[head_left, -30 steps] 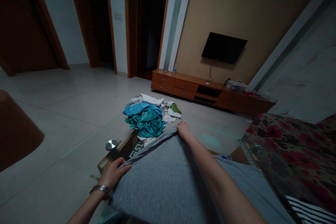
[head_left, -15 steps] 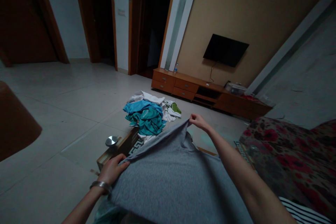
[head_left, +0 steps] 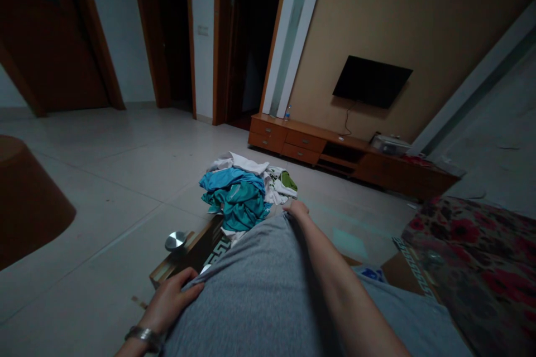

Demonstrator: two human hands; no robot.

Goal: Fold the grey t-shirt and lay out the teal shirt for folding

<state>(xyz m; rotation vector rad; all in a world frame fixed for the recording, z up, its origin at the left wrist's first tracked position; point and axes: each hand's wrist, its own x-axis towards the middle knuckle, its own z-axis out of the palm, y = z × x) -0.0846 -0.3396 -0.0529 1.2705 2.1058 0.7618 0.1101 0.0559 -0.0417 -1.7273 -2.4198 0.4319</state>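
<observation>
A grey cloth garment point(head_left: 251, 301), its exact kind unclear, stretches between my two hands over the low table. My left hand point(head_left: 173, 295), with a metal bracelet at the wrist, pinches its left edge between thumb and fingers. Farther out, my right hand point(head_left: 296, 211) grips the garment's far edge, and the right forearm crosses over the cloth. Just beyond the right hand lies a heap of crumpled clothes point(head_left: 238, 201) in teal, blue and white, with a white and green piece at its right side.
Under the cloth, the low table point(head_left: 201, 242) shows a patterned edge and a round metal knob point(head_left: 176, 241). A flowered sofa cover point(head_left: 469, 245) is at right, a brown rounded object point(head_left: 33, 201) at left. A TV cabinet point(head_left: 310, 142) stands along the far wall.
My right hand has moved left and a little lower with the garment's far edge. My left hand has dropped slightly. More of the table's right side shows, and the view has shifted a little.
</observation>
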